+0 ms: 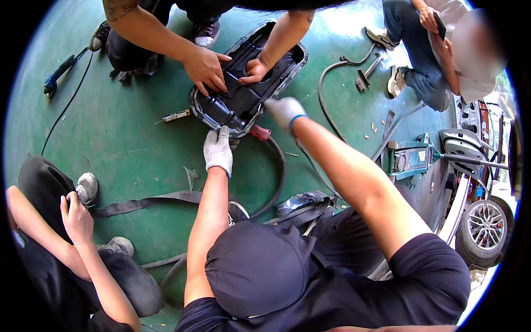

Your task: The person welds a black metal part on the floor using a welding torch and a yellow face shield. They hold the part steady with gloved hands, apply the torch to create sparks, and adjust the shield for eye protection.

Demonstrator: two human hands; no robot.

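Note:
Neither of my hands shows. On the floor lies a long black moulded part (pixel 235 91) with a ragged grey rim, perhaps a car part. Across it, a co-worker's two bare hands reach into the part, fingers pressed to its inside. Nearer, a co-worker in a dark cap (pixel 257 271) wears white gloves. This person's left glove (pixel 218 150) grips the part's near end; the right glove (pixel 285 112), smeared by motion, is at its right side. Beside that end is a red tool head (pixel 259 133) on a ribbed hose (pixel 281 171).
Left lies a blue corded tool (pixel 51 84); a small metal tool (pixel 176 116) is beside the part. Right are a hammer (pixel 366 76), hoses, a floor jack (pixel 412 157) and a car wheel (pixel 487 224). Two more people sit at lower left and upper right, one with a phone (pixel 440 25).

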